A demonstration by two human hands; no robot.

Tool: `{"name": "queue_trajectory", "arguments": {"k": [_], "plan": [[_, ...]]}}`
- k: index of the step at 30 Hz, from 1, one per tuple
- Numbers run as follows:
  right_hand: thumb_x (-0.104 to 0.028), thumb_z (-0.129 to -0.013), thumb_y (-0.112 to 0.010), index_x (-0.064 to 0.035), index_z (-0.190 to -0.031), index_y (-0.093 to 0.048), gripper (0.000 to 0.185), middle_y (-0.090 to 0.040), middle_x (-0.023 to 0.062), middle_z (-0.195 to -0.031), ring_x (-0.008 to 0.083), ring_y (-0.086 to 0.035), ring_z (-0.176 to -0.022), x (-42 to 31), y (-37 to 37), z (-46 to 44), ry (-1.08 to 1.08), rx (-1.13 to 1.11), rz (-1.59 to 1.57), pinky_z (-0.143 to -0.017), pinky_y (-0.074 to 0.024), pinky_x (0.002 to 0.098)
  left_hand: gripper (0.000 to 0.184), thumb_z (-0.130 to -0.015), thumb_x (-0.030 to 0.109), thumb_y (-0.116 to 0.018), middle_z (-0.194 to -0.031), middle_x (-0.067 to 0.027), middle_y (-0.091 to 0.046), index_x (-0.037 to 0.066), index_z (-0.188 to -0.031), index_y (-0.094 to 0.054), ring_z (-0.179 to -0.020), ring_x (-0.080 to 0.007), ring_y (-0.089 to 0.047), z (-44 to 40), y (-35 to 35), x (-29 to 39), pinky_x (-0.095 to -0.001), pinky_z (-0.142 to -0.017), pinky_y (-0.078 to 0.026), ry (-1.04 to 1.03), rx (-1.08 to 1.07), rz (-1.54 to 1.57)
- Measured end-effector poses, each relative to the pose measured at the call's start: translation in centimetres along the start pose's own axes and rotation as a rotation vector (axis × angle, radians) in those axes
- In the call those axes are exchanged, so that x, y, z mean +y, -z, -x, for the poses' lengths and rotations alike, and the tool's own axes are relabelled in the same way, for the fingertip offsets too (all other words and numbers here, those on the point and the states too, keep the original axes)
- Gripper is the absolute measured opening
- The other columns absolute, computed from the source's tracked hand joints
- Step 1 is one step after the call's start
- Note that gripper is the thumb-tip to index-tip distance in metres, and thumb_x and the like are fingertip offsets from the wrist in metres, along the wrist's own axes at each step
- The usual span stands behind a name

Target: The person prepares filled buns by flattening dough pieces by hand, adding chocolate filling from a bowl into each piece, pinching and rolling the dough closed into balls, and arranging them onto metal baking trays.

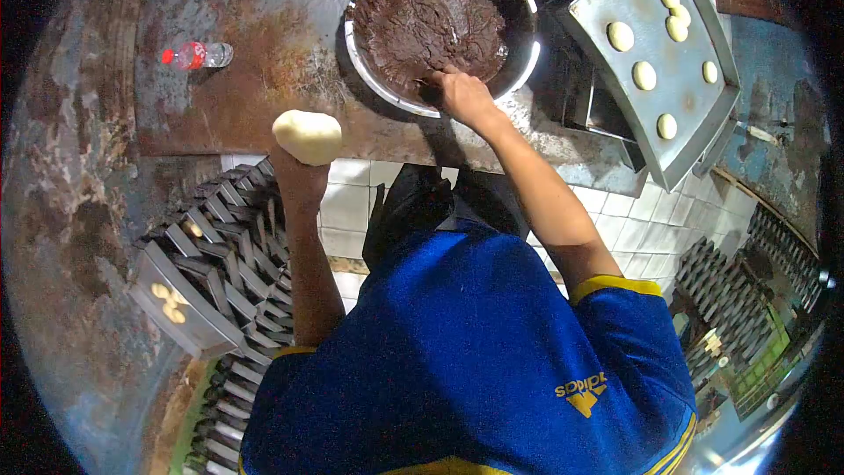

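A flattened piece of pale dough (pixel 308 136) rests in my left hand (pixel 301 178), over the near edge of the table. The dough covers most of that hand's fingers. My right hand (pixel 466 97) reaches over the near rim of a large round bowl (pixel 350 40) of thick, dark brown paste (pixel 431 22). Its fingers are bent into the paste near the bowl's front side, and the fingertips are partly hidden there.
A red-capped plastic bottle (pixel 198 55) lies on the worn table (pixel 255 0). To the right, a metal tray (pixel 677 114) carries several pale dough balls (pixel 644 76). Stacked metal pans (pixel 237 237) stand at lower left, with another tray (pixel 189 321) of dough pieces.
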State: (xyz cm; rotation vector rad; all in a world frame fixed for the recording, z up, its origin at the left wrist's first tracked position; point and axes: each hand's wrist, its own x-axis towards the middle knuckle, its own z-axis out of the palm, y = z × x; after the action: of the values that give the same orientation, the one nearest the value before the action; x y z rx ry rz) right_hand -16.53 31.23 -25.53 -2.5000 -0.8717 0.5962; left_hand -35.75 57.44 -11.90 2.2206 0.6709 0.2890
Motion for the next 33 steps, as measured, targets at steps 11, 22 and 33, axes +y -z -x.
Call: {"name": "queue_trajectory", "arguments": {"k": [11,22,33], "plan": [[-0.009,-0.084,-0.063,-0.0041,-0.126,-0.07,0.043,-0.074,0.0239,-0.115,0.0395,-0.071,-0.106,4.1,-1.5,-2.9,-0.013,-0.164,-0.279,-0.095,-0.0542,0.045,0.058,-0.075,0.004,-0.085,-0.114,-0.0162,-0.072,-0.001,-0.127,-0.06,-0.108,-0.0284,-0.07,-0.9,-1.8,-3.3,-0.0415,-0.095,-0.055,0.211,-0.118,0.265],[-0.019,-0.098,-0.065,-0.0004,-0.123,-0.069,0.031,-0.075,0.01,-0.108,0.018,-0.068,-0.101,-1.9,6.3,0.4,-0.038,-0.429,-0.967,-0.094,-0.0533,0.0354,0.047,-0.077,0.011,-0.081,-0.112,-0.0195,-0.073,-0.001,-0.119,-0.065,-0.108,-0.0353,-0.071,-3.1,-6.0,-7.6,-0.045,-0.094,-0.055,0.106,-0.194,0.256],[0.006,-0.079,-0.068,-0.0151,-0.138,-0.062,0.062,-0.059,0.0133,-0.114,0.036,-0.064,-0.101,-12.8,11.9,10.8,0.25,0.354,-0.305,-0.086,-0.0556,0.0458,0.038,-0.075,0.014,-0.089,-0.099,-0.0111,-0.078,0.003,-0.108,-0.074,-0.093,-0.0203,-0.075,-4.2,-5.7,7.6,-0.0361,-0.083,-0.057,-0.119,-0.246,0.203]]}}
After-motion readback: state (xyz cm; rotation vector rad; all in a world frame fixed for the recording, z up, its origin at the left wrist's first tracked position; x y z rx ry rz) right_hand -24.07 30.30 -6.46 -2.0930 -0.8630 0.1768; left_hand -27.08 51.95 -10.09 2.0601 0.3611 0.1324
